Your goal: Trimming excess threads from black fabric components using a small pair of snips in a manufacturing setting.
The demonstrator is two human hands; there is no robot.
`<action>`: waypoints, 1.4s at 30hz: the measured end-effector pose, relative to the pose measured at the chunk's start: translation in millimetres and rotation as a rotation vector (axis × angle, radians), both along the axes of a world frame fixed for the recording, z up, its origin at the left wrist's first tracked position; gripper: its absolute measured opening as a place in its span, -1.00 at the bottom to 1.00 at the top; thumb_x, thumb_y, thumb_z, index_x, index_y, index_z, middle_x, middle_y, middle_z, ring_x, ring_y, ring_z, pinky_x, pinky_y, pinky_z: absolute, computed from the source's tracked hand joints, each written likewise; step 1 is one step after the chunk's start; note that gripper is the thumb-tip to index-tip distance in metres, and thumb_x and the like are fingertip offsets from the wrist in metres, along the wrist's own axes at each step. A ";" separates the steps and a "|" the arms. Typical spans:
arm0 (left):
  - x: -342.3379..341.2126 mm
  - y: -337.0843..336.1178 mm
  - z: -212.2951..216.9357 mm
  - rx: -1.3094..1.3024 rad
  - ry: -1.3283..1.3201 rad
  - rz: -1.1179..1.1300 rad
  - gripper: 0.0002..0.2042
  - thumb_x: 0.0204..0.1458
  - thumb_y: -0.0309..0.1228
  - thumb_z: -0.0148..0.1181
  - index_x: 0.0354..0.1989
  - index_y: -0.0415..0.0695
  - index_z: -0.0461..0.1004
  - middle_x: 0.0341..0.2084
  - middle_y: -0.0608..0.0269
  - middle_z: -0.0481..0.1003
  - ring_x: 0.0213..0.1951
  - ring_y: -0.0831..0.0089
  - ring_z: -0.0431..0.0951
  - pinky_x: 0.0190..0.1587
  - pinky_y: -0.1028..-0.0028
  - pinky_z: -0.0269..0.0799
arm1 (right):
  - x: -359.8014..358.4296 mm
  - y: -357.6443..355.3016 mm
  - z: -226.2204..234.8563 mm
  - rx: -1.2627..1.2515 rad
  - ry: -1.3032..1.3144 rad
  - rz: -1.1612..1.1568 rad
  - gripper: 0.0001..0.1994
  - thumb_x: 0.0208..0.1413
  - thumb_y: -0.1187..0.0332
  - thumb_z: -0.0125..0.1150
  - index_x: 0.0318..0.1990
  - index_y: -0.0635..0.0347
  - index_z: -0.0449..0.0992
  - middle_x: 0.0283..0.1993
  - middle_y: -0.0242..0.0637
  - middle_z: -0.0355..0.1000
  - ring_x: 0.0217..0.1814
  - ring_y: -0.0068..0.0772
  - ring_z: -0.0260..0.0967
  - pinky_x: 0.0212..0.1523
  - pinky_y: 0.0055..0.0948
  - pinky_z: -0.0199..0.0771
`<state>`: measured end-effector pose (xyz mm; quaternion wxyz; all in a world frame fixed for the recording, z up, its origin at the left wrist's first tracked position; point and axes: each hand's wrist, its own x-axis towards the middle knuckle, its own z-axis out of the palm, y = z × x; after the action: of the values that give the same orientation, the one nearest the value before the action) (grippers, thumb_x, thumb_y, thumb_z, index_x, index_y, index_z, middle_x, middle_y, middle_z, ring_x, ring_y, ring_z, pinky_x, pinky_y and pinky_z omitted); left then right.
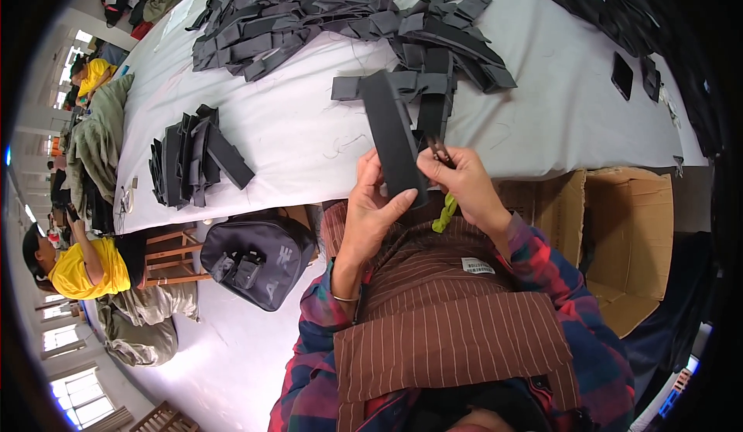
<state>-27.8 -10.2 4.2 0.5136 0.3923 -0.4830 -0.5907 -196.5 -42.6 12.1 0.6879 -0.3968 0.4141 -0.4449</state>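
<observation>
In the head view, a person in a striped brown apron [457, 347] works at a white-covered table [294, 138]; the left hand [368, 214] has its thumb and fingers clamped on the lower end of a flat black strip [389, 134], which stands tilted over the table's near edge; the right hand [470, 191], just beside the strip, has its fingers closed around a small dark tool [441, 153], its tip blurred, while a yellow-green braided cord [443, 214] hangs below that hand; beyond the strip, a large heap of dark strips [302, 14] spreads over the far side; a smaller stack of strips [186, 157] lies to the left; a phone [621, 76] rests at the right, above an open cardboard box [635, 239] beside the table; a dark bag [259, 254] sits at the lower left
</observation>
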 end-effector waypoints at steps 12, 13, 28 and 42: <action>17.1 6.5 7.5 0.149 0.400 -0.157 -0.10 -0.32 -0.66 0.02 0.39 -0.29 -0.08 0.24 0.05 0.18 0.24 0.31 0.29 0.21 0.42 0.29 | -10.8 -1.2 16.6 -0.383 0.254 -0.096 -0.81 0.17 0.39 0.21 -0.14 0.32 0.53 -0.25 -0.48 0.47 -0.19 -0.71 0.32 -0.10 -0.64 0.35; 19.6 7.8 8.7 0.164 0.386 -0.152 -0.09 -0.35 -0.67 0.00 0.39 -0.28 -0.09 0.25 0.06 0.16 0.26 0.30 0.25 0.25 0.40 0.24 | -11.8 -0.6 18.6 -0.383 0.255 -0.094 -0.81 0.17 0.39 0.21 -0.14 0.32 0.53 -0.25 -0.48 0.47 -0.19 -0.71 0.32 -0.10 -0.64 0.35; 19.2 11.1 16.3 0.179 0.340 -0.158 -0.07 -0.35 -0.74 -0.07 0.40 -0.31 -0.15 0.27 0.07 0.14 0.30 0.33 0.19 0.21 0.50 0.15 | -15.6 3.2 22.0 -0.779 0.755 -0.109 -0.85 -0.02 0.50 0.29 -0.25 0.20 0.59 -0.39 -0.29 0.49 -0.34 -0.38 0.38 -0.28 -0.49 0.34; 24.8 12.6 12.3 0.145 0.327 -0.213 -0.07 -0.28 -0.83 -0.05 0.42 -0.26 -0.19 0.28 0.09 0.14 0.29 0.33 0.19 0.18 0.51 0.19 | -18.7 2.7 27.5 -0.957 0.814 -0.129 -0.83 -0.12 0.46 0.36 -0.30 0.09 0.60 -0.51 -0.36 0.41 -0.45 -0.34 0.27 -0.36 -0.42 0.25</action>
<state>-3.0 2.4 16.5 0.4902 0.2736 -0.3883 -0.7308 -215.2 -39.9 39.5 0.1933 -0.7722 0.4210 -0.4349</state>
